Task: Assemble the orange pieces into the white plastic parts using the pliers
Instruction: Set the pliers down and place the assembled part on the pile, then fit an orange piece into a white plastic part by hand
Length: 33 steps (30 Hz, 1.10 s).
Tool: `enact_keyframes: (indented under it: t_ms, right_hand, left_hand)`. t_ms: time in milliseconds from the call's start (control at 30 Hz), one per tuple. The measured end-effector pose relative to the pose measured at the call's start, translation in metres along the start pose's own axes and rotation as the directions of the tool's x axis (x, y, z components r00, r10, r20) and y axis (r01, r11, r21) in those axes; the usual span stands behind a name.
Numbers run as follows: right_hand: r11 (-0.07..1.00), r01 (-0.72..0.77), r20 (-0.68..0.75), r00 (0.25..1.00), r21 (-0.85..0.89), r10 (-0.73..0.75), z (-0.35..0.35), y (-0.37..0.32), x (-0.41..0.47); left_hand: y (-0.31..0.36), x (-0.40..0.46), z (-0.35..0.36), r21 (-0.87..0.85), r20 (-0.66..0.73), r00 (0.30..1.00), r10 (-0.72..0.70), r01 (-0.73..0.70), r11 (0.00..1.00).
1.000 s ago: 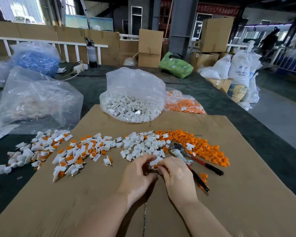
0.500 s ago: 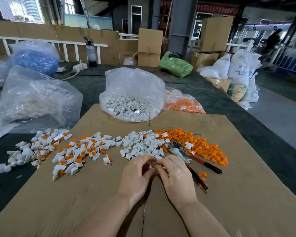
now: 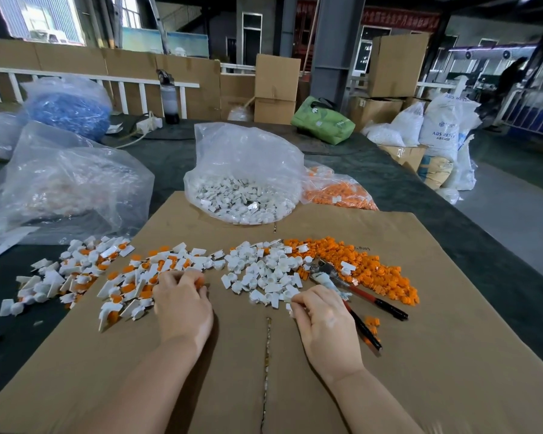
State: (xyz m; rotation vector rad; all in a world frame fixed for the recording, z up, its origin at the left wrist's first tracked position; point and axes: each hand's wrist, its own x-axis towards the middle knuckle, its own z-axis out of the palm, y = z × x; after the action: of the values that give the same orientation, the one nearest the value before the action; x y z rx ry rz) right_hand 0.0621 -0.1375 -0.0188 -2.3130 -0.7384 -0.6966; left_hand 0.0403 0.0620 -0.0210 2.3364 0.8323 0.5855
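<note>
Far side of table — green bag [image 3: 323, 124], dark bottle [image 3: 171, 101], white power strip [image 3: 149, 123]. Stacked cardboard boxes [image 3: 276, 89] behind — white sacks [image 3: 442, 133] at right.

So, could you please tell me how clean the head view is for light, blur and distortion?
Head view: even daylight; soft shadows beneath both hands; wide-angle bending at the edges; glare on the clear bag; background dim; sharp cardboard.
</note>
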Motion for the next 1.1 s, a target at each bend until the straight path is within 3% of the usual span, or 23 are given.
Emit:
enact_keyframes:
  t_ms: [200,267,400,567,733,867,1100]
  right_hand:
    - [0.999,-0.029,-0.060,0.998,-0.044,0.027,-0.010,0.008,0.006]
    - [0.991,-0.118,-0.113,0.987,-0.065,0.110,-0.016,0.017,0.014]
    - [0.884,-0.396,-0.028,0.915,-0.249,0.402,-0.027,0.046,0.031]
    - [0.755,-0.457,0.082,0.829,-0.471,0.553,-0.036,0.068,0.044]
    - [0.677,-0.417,0.129,0.789,-0.606,0.601,-0.037,0.074,0.050]
    - [0.676,-0.382,0.126,0.809,-0.629,0.574,-0.035,0.076,0.048]
    - [0.817,-0.406,0.001,0.895,-0.410,0.446,-0.027,0.057,0.045]
  left_hand:
    - [0.002,-0.002,0.001,0.036,-0.038,0.999,0.009,-0.008,0.999]
    - [0.004,-0.004,0.002,0.014,-0.051,0.997,0.055,-0.054,0.998]
    - [0.013,-0.016,0.007,-0.054,-0.009,0.968,0.250,-0.250,0.967]
    - [0.031,-0.035,0.023,-0.151,0.103,0.870,0.482,-0.465,0.872]
    - [0.041,-0.044,0.035,-0.181,0.202,0.785,0.585,-0.557,0.810]
    - [0.040,-0.043,0.039,-0.177,0.261,0.738,0.622,-0.597,0.782]
    - [0.040,-0.041,0.041,-0.199,0.227,0.743,0.629,-0.597,0.777]
